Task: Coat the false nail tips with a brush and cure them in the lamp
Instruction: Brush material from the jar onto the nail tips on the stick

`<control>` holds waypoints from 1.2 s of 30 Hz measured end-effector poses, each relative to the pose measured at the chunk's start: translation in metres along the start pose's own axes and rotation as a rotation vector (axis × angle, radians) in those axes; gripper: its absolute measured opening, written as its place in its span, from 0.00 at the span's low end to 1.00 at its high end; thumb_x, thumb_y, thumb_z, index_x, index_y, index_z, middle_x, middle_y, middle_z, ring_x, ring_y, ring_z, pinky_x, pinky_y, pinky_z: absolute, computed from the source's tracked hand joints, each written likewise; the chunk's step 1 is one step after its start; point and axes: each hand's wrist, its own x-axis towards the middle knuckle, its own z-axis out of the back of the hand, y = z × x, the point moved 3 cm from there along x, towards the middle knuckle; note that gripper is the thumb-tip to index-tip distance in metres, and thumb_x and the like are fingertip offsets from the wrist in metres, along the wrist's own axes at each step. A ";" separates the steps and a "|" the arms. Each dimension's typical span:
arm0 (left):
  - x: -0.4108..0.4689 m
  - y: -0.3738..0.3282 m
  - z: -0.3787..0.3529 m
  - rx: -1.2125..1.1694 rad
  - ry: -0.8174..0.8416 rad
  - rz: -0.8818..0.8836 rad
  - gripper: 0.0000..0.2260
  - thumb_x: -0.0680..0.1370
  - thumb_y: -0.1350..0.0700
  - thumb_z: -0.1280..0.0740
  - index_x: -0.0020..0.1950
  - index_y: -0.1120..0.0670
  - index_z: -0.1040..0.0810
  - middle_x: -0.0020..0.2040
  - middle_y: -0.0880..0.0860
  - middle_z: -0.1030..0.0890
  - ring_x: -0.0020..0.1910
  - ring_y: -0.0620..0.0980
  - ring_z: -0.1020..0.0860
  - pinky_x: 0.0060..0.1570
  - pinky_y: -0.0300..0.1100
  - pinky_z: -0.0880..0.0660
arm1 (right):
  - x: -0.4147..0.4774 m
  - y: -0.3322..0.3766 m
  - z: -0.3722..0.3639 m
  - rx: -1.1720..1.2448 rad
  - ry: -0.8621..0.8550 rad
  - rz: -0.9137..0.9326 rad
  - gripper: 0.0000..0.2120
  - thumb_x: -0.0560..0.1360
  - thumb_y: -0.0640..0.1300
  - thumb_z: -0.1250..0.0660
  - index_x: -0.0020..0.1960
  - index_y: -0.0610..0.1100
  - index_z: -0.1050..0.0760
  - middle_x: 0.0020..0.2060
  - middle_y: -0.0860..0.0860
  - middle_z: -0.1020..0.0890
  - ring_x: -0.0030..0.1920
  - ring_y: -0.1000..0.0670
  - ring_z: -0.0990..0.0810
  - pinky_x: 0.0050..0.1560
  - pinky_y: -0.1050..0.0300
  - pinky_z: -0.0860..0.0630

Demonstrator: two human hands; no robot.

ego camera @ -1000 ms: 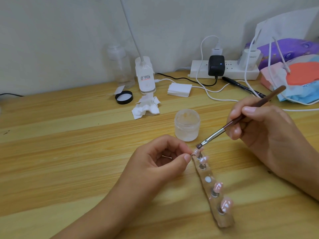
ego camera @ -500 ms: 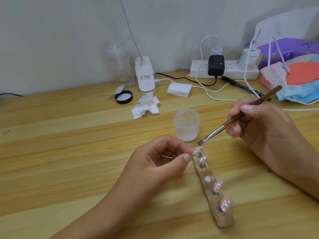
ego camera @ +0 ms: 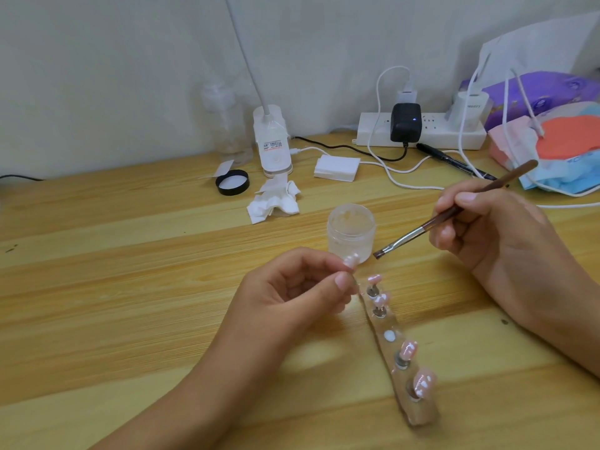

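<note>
My left hand [ego camera: 302, 287] pinches one pink nail tip [ego camera: 351, 261] between thumb and forefinger, the other fingers curled in beneath. The tip shows against the near wall of the open frosted jar [ego camera: 351, 228]; I cannot tell whether they touch. My right hand [ego camera: 496, 235] grips the brush [ego camera: 422, 227] like a pen. Its bristles hang over the desk [ego camera: 130, 287], just right of the jar's base and apart from the pinched tip.

The clear holder strip [ego camera: 418, 415] lies on the wood, running from beside my left thumb toward me and slightly right. Four mounted tips [ego camera: 409, 349] stand on its pegs, two at the far end and two at the near end, with a white socket [ego camera: 389, 336] between the pairs.

For moving, a wedge of bare wood shows between the strip and my right wrist, and a broad band of it runs from my left forearm to the left edge of the view. Behind the jar sit a crumpled tissue [ego camera: 274, 203] and a black lid [ego camera: 232, 182]. Against the wall stand the gooseneck lamp [ego camera: 272, 144] on its white base and a clear bottle [ego camera: 227, 125]. A power strip [ego camera: 431, 133] lies at the desk's back edge, and its white cables [ego camera: 406, 185] trail behind my right hand. The brush handle's end points toward the tissue packs [ego camera: 552, 92] piled at the right edge and stops short of them. The desk's near edge is out of view.
</note>
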 end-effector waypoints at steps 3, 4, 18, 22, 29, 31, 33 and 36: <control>0.002 0.002 0.002 -0.103 -0.062 0.031 0.06 0.68 0.55 0.25 0.44 0.52 0.16 0.41 0.55 0.14 0.40 0.46 0.16 0.38 0.32 0.24 | 0.003 0.000 0.002 0.033 -0.024 -0.019 0.13 0.71 0.41 0.40 0.33 0.47 0.19 0.29 0.51 0.23 0.29 0.54 0.25 0.34 0.64 0.25; 0.002 0.002 0.002 -0.112 -0.057 0.033 0.06 0.68 0.55 0.24 0.44 0.51 0.16 0.42 0.55 0.14 0.40 0.47 0.16 0.38 0.32 0.24 | 0.003 0.000 0.002 0.041 -0.031 -0.021 0.13 0.71 0.41 0.40 0.33 0.47 0.19 0.29 0.51 0.23 0.29 0.54 0.25 0.34 0.64 0.25; -0.011 -0.001 -0.015 0.382 0.205 -0.070 0.01 0.72 0.54 0.25 0.42 0.48 0.15 0.27 0.44 0.26 0.27 0.41 0.33 0.30 0.30 0.36 | 0.002 0.001 0.000 0.019 0.021 0.031 0.14 0.71 0.40 0.41 0.33 0.48 0.19 0.31 0.51 0.23 0.30 0.54 0.25 0.32 0.64 0.26; -0.012 0.000 -0.019 0.636 0.168 -0.253 0.03 0.72 0.50 0.27 0.45 0.45 0.17 0.29 0.45 0.27 0.26 0.38 0.33 0.31 0.26 0.38 | 0.001 0.002 -0.001 0.010 0.051 0.055 0.14 0.72 0.39 0.41 0.34 0.48 0.19 0.32 0.52 0.22 0.30 0.53 0.25 0.32 0.63 0.26; -0.013 0.001 -0.021 0.831 0.076 -0.351 0.02 0.72 0.48 0.28 0.43 0.44 0.16 0.29 0.42 0.28 0.28 0.35 0.31 0.30 0.30 0.37 | -0.001 0.001 -0.002 -0.060 0.109 0.091 0.14 0.73 0.39 0.41 0.36 0.48 0.19 0.29 0.51 0.23 0.30 0.53 0.24 0.34 0.64 0.26; -0.012 0.002 -0.020 0.823 0.075 -0.319 0.05 0.72 0.44 0.29 0.44 0.43 0.16 0.29 0.42 0.26 0.28 0.36 0.31 0.30 0.32 0.35 | -0.001 0.001 -0.002 -0.063 0.115 0.094 0.14 0.73 0.39 0.41 0.36 0.48 0.19 0.29 0.50 0.23 0.31 0.53 0.24 0.35 0.63 0.25; -0.012 0.002 -0.019 0.823 0.075 -0.298 0.10 0.72 0.40 0.33 0.45 0.42 0.16 0.30 0.41 0.25 0.28 0.36 0.30 0.29 0.34 0.33 | -0.001 0.001 -0.001 -0.057 0.109 0.094 0.14 0.73 0.39 0.41 0.36 0.48 0.19 0.29 0.51 0.23 0.31 0.53 0.24 0.34 0.63 0.26; -0.017 0.001 -0.017 0.900 0.074 -0.327 0.09 0.72 0.41 0.34 0.45 0.42 0.17 0.29 0.41 0.28 0.28 0.36 0.31 0.28 0.34 0.33 | -0.001 0.001 -0.001 -0.056 0.101 0.092 0.14 0.73 0.40 0.41 0.36 0.48 0.19 0.30 0.51 0.22 0.31 0.53 0.24 0.34 0.63 0.25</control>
